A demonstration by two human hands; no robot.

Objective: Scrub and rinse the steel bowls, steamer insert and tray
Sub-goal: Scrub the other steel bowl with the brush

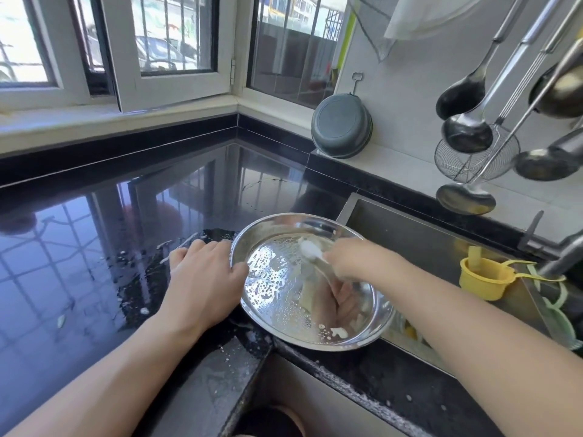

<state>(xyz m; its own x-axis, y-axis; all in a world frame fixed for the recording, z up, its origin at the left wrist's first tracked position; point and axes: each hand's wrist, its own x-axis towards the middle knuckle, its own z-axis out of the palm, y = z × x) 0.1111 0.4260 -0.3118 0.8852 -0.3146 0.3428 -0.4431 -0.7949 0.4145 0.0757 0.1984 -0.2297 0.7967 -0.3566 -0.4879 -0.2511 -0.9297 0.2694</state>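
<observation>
You had the steel bowl resting on the black worktop, at the corner where it meets the sink, with its far-right side overhanging the basin. Judged reason: runoff and suds could drop into the sink while the worktop still carried the weight.

Your left hand lay at the bowl's 9 o'clock. The palm faced down on the wet worktop, the knuckles were slightly bent, and the thumb hooked over the rim. It was bracing the bowl, not lifting it; this probably kept the bowl from turning or sliding under the scrubbing. The forearm came in from 7 o'clock, low and almost flat to the worktop.

Your right hand reached in over the rim from 3 o'clock, fingers curled round a pale scrubber. The hand was blurred, so the exact grip could not be read. The scrubber sat at about 12 o'clock on the inner wall. Foam and water beads covered the left half of the floor, with a white blob of suds near 6 o'clock.

Judgement: scrubbing stage on this bowl, rinse not yet begun.

A yellow cup stood in the sink at 3 o'clock, well apart. Ladles hung on the wall at 1 o'clock.
</observation>
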